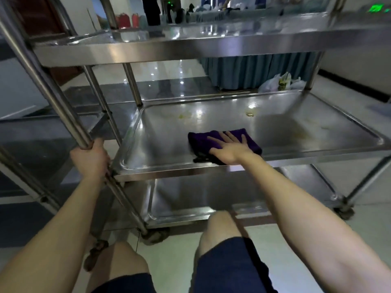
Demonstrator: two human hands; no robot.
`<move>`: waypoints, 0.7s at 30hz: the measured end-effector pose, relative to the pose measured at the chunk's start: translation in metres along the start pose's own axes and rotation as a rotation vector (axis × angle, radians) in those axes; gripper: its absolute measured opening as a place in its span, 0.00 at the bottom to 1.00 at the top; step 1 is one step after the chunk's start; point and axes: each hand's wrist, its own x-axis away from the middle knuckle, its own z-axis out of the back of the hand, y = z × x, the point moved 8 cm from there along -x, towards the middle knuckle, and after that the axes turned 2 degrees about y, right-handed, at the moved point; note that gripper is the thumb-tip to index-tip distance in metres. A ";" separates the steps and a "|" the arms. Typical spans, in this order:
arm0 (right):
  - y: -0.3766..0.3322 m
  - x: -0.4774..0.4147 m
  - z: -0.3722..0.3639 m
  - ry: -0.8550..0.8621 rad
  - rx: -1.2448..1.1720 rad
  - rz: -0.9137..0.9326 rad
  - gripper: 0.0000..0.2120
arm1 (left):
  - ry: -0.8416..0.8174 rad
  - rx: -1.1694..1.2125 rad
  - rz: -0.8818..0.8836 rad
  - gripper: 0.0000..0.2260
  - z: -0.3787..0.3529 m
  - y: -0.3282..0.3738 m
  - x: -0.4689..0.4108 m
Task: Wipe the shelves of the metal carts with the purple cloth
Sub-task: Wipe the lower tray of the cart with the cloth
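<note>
Two hands are on the metal cart [211, 49], which fills the frame. At left of centre, the left hand [91, 157] has its fingers wrapped tight round the cart's slanting upright post [62, 106], just beside the near left corner of the middle shelf [160, 144]. And at centre, the right hand [230, 150] lies palm down with its fingers spread flat, pressing the purple cloth [200, 141] onto that middle shelf. The cloth sits bunched near the shelf's front rim, with part of it poking out past the fingertips and part out to the left.

Toward the back of the same shelf there are two yellowish stains, one [184, 116] left of centre and one [250, 114] right of it, both well apart from the cloth. Below, the bottom shelf [190, 191] shows blurred steel, and a caster wheel [155, 235] stands on the pale floor [179, 254]. A second cart [42, 134] stands at the left edge. Bare knees in dark shorts [228, 267] fill the lower frame. Through the cart, upper right, white plastic bags [279, 82] lie by a blue skirted counter [254, 70].
</note>
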 end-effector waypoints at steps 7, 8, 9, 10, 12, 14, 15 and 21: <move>0.148 0.001 0.030 0.074 -0.052 -0.340 0.33 | 0.008 0.037 0.005 0.12 -0.001 -0.008 -0.009; 0.148 -0.004 0.029 0.081 -0.035 -0.370 0.35 | 0.009 0.049 0.004 0.12 -0.002 -0.010 -0.010; 0.144 -0.010 0.029 0.087 -0.007 -0.400 0.37 | 0.007 0.064 0.002 0.13 -0.003 -0.012 -0.011; 0.135 -0.017 0.028 0.092 0.024 -0.426 0.40 | 0.001 0.077 -0.001 0.13 -0.004 -0.014 -0.012; 0.102 -0.035 0.028 0.102 0.066 -0.432 0.45 | -0.013 0.091 -0.012 0.14 -0.007 -0.016 -0.011; 0.049 -0.059 0.023 0.107 0.081 -0.368 0.46 | -0.021 0.087 -0.029 0.14 -0.007 -0.018 -0.012; 0.016 -0.072 0.019 0.109 0.089 -0.319 0.46 | -0.022 0.087 -0.033 0.14 -0.008 -0.019 -0.013; -0.191 -0.105 -0.030 0.039 0.098 0.048 0.43 | -0.021 0.075 -0.040 0.16 -0.006 -0.019 -0.014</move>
